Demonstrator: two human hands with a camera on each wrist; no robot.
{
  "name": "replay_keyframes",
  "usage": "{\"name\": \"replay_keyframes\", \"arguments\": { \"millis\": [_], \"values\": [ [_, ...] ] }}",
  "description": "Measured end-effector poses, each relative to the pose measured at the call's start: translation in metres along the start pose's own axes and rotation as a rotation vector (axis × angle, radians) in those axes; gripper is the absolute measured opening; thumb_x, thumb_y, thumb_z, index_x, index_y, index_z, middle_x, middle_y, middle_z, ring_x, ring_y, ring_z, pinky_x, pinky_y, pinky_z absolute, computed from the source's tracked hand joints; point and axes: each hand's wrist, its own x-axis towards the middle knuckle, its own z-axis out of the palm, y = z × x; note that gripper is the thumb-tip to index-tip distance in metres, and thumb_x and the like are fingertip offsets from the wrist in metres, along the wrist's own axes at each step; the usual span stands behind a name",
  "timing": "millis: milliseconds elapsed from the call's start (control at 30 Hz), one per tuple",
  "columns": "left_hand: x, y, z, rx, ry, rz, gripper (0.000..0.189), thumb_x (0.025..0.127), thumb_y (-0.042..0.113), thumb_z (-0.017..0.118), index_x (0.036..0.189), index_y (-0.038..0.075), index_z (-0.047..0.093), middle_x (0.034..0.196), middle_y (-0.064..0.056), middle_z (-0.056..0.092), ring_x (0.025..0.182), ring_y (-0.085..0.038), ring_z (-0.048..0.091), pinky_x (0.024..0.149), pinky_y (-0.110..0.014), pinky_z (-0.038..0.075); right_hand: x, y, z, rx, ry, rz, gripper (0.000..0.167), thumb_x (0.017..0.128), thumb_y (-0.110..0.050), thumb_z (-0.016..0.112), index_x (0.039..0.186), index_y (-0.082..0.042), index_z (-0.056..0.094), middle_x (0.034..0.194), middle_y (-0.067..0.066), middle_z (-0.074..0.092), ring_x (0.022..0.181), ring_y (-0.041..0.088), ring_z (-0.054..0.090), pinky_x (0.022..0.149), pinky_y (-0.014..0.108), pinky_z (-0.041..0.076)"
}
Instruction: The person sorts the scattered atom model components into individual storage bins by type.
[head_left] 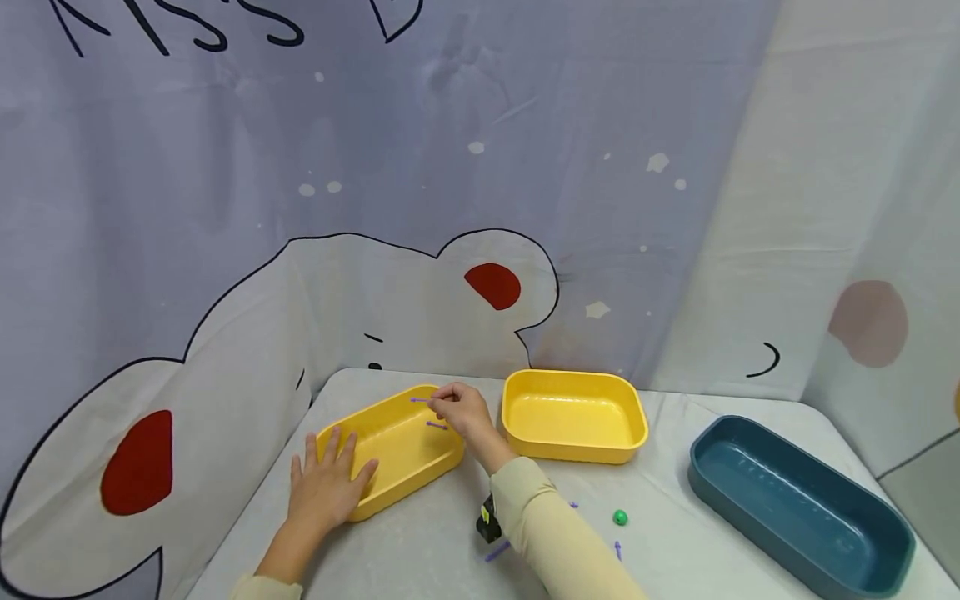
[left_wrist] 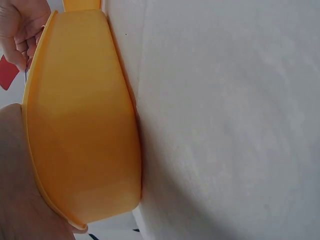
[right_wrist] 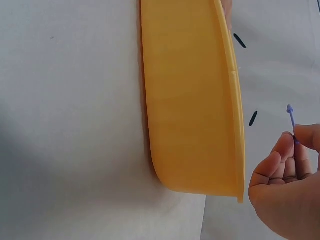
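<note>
My right hand (head_left: 467, 414) is over the far right end of the left yellow tray (head_left: 408, 485). Its thumb and fingertips pinch a thin purple stick (right_wrist: 291, 117) with a small knob at its tip, held above the rim. A second purple stick (head_left: 437, 426) shows within the tray, near its right end. Across the tray's near left corner, my left hand (head_left: 324, 487) rests on the rim with fingers spread straight. In the left wrist view, the tray's side wall (left_wrist: 85, 115) covers part of the hands.
Another yellow tray (head_left: 573, 452) stands to the right, with a dark blue tray (head_left: 787, 517) beyond it. A green bead (head_left: 620, 517) and purple sticks (head_left: 498, 551) lie on the white table. A black object (head_left: 488, 525) is partly hidden by my right sleeve.
</note>
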Motion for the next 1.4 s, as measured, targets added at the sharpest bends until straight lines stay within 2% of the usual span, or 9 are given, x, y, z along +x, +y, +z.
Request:
{"name": "replay_keyframes", "arguments": {
  "millis": [167, 267, 333, 467, 700, 967, 1100, 1267, 1400],
  "values": [
    [0.0, -0.001, 0.001, 0.012, 0.01, 0.001, 0.072, 0.105, 0.054, 0.042, 0.156, 0.004, 0.037, 0.164, -0.026, 0.02, 0.148, -0.058, 0.002, 0.113, -0.077, 0.004, 0.001, 0.0, 0.003, 0.005, 0.014, -0.007, 0.011, 0.09, -0.016, 0.076, 0.094, -0.008, 0.071, 0.077, 0.0, 0.064, 0.094, 0.039, 0.068, 0.063, 0.022, 0.047],
    [0.001, -0.001, 0.002, 0.018, 0.019, -0.001, 0.071, 0.105, 0.054, 0.041, 0.156, 0.005, 0.037, 0.164, -0.025, 0.021, 0.148, -0.058, 0.001, 0.113, -0.077, 0.004, 0.001, 0.0, 0.005, 0.041, 0.013, -0.001, 0.01, 0.09, -0.014, 0.076, 0.094, -0.007, 0.07, 0.077, -0.001, 0.063, 0.087, 0.034, 0.068, 0.063, 0.024, 0.05],
    [0.001, -0.001, 0.002, 0.017, 0.022, 0.0, 0.07, 0.105, 0.053, 0.041, 0.156, 0.005, 0.037, 0.164, -0.026, 0.021, 0.149, -0.058, 0.0, 0.113, -0.077, 0.004, 0.001, 0.0, 0.006, 0.069, 0.014, 0.003, 0.01, 0.09, -0.014, 0.075, 0.095, -0.007, 0.07, 0.078, 0.0, 0.063, 0.08, 0.026, 0.066, 0.066, 0.027, 0.054],
    [0.001, 0.0, 0.002, 0.009, 0.026, 0.002, 0.07, 0.105, 0.052, 0.042, 0.156, 0.004, 0.037, 0.164, -0.026, 0.022, 0.148, -0.058, 0.0, 0.113, -0.077, 0.004, 0.002, 0.0, 0.005, 0.086, 0.038, -0.006, 0.012, 0.092, -0.016, 0.074, 0.098, -0.008, 0.069, 0.081, 0.0, 0.063, 0.073, 0.013, 0.061, 0.068, 0.028, 0.054],
    [0.002, 0.002, 0.003, 0.011, 0.02, 0.006, 0.07, 0.106, 0.052, 0.042, 0.156, 0.004, 0.037, 0.164, -0.026, 0.023, 0.148, -0.058, 0.001, 0.113, -0.077, 0.005, 0.002, -0.001, -0.006, 0.078, 0.074, -0.006, 0.011, 0.094, -0.02, 0.072, 0.099, -0.01, 0.07, 0.083, 0.0, 0.066, 0.075, 0.015, 0.064, 0.076, 0.031, 0.055],
    [0.0, 0.002, 0.0, 0.011, 0.011, 0.002, 0.07, 0.105, 0.053, 0.041, 0.156, 0.004, 0.036, 0.164, -0.026, 0.021, 0.148, -0.059, 0.0, 0.112, -0.078, 0.004, -0.002, -0.012, -0.018, 0.095, 0.057, 0.011, 0.014, 0.095, -0.024, 0.071, 0.102, -0.012, 0.07, 0.091, 0.002, 0.068, 0.08, 0.016, 0.064, 0.085, 0.035, 0.056],
    [0.0, 0.001, 0.0, 0.0, 0.011, 0.002, 0.071, 0.105, 0.053, 0.041, 0.156, 0.003, 0.036, 0.164, -0.027, 0.02, 0.148, -0.059, -0.001, 0.112, -0.078, 0.003, -0.009, -0.019, -0.024, 0.097, 0.04, -0.014, 0.015, 0.096, -0.023, 0.07, 0.105, -0.011, 0.07, 0.094, 0.004, 0.068, 0.081, 0.017, 0.064, 0.089, 0.039, 0.056],
    [0.0, 0.002, 0.0, 0.001, 0.003, -0.001, 0.071, 0.106, 0.052, 0.041, 0.156, 0.003, 0.035, 0.164, -0.026, 0.019, 0.148, -0.059, -0.002, 0.112, -0.078, 0.003, -0.019, -0.024, -0.039, 0.075, 0.017, -0.024, 0.015, 0.097, -0.024, 0.069, 0.106, -0.012, 0.07, 0.101, 0.012, 0.069, 0.084, 0.021, 0.064, 0.086, 0.037, 0.055],
    [0.0, 0.002, -0.001, 0.001, -0.003, 0.0, 0.071, 0.105, 0.053, 0.041, 0.156, 0.003, 0.035, 0.164, -0.027, 0.02, 0.147, -0.06, -0.001, 0.112, -0.078, 0.003, -0.028, -0.025, -0.051, 0.081, -0.005, -0.033, 0.015, 0.097, -0.022, 0.07, 0.107, -0.011, 0.069, 0.097, 0.01, 0.067, 0.082, 0.021, 0.062, 0.078, 0.029, 0.053]
  ]
}}
